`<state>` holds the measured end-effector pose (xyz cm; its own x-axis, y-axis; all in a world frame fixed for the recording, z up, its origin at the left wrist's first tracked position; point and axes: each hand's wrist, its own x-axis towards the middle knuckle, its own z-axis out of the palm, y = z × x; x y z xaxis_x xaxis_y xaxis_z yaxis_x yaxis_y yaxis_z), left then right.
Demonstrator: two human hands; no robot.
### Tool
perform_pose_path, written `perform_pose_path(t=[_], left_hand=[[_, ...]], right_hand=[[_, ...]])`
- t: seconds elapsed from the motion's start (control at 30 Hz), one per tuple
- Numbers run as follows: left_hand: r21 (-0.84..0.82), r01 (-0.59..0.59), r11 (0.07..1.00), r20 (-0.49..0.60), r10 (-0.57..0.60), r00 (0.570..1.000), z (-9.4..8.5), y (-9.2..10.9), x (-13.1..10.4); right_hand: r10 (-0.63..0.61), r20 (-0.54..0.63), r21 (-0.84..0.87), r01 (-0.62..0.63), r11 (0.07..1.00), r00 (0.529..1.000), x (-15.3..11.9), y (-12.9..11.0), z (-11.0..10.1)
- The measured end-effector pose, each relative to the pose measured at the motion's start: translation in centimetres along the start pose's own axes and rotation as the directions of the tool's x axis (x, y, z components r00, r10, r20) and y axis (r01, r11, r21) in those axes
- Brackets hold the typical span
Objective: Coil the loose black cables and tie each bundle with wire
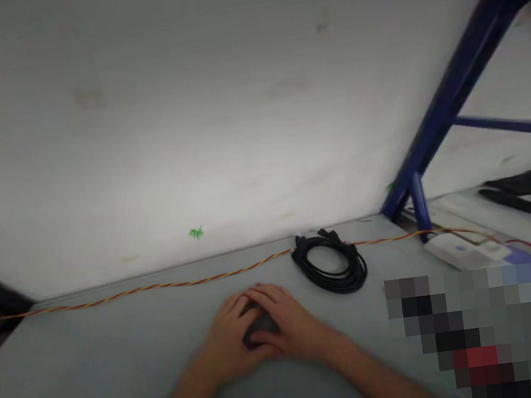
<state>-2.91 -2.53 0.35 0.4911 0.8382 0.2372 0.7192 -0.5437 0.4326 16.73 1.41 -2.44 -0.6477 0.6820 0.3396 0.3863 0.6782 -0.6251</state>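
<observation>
Cable [337,284] lies coiled beyond and right of the meeting fingers [271,295]; whether they grip, I cannot tell.

I read the coiled cable [336,283] as smooth black plastic, slight sheen. Blue frame [455,80]: glossy, looks like painted metal. Wall [238,131] matt, smudged. Grey tabletop [120,352] smooth, matt.

single cam, head-worn | pointed forward and kinda down over the grey surface [120,359] | left hand [229,339] and right hand [294,326] caught pretty close, low-centre | upper half mostly filled by the white wall [192,150]
</observation>
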Motion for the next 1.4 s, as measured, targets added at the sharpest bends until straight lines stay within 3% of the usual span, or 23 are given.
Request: perform_pose_path(t=[1.4], left_hand=[[0.007, -0.026, 1.0, -0.016, 0.026, 1.0, 0.38, -0.27, 0.11]], right_hand=[[-0.033, 0.021, -0.021, 0.033, 0.999, 0.999, -0.38, 0.18, -0.45]])
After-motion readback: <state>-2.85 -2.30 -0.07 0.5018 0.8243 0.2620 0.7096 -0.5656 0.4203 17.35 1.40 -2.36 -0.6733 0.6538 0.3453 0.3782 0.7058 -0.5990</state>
